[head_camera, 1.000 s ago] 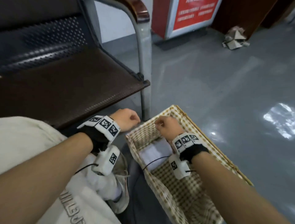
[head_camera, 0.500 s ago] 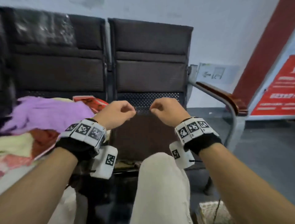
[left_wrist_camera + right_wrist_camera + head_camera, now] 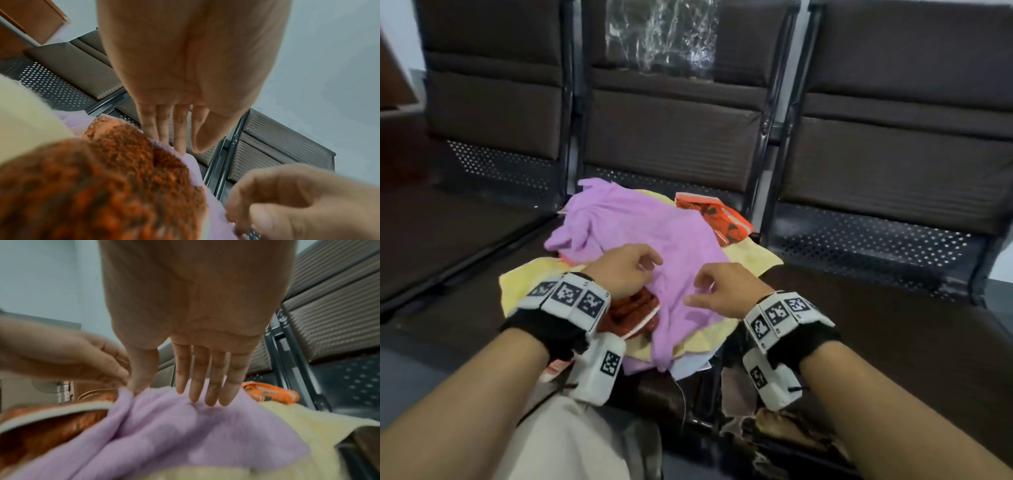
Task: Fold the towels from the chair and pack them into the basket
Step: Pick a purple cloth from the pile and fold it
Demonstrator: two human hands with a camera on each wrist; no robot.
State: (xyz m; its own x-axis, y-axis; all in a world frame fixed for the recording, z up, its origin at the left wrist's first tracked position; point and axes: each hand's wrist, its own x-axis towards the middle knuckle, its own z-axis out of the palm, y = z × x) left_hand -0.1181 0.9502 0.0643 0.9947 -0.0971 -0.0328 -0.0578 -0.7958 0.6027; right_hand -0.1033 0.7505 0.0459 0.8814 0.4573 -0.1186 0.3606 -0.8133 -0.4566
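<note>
A pile of towels lies on the middle chair seat. A purple towel (image 3: 640, 233) is on top, over a yellow towel (image 3: 750, 253), a rust-orange towel (image 3: 633, 308) and a bright orange patterned one (image 3: 722, 219). My left hand (image 3: 647, 265) rests on the purple towel's near left part, its fingers straight (image 3: 176, 129) and touching the cloth past the rust towel (image 3: 102, 186). My right hand (image 3: 705, 287) is beside it, with straight fingers (image 3: 201, 378) pressing the purple towel (image 3: 185, 426) and the thumb at a fold. No basket plainly shows.
The towels sit on a row of dark brown chairs; the right seat (image 3: 876, 325) and left seat (image 3: 448, 233) are bare. Clear plastic wrap (image 3: 661, 34) covers the middle backrest. My knee in beige trousers (image 3: 565, 442) is at the bottom left.
The view swung from the basket on the floor up to the chairs. Both hands moved from the basket to the towel pile, uncurled, and now touch the purple towel.
</note>
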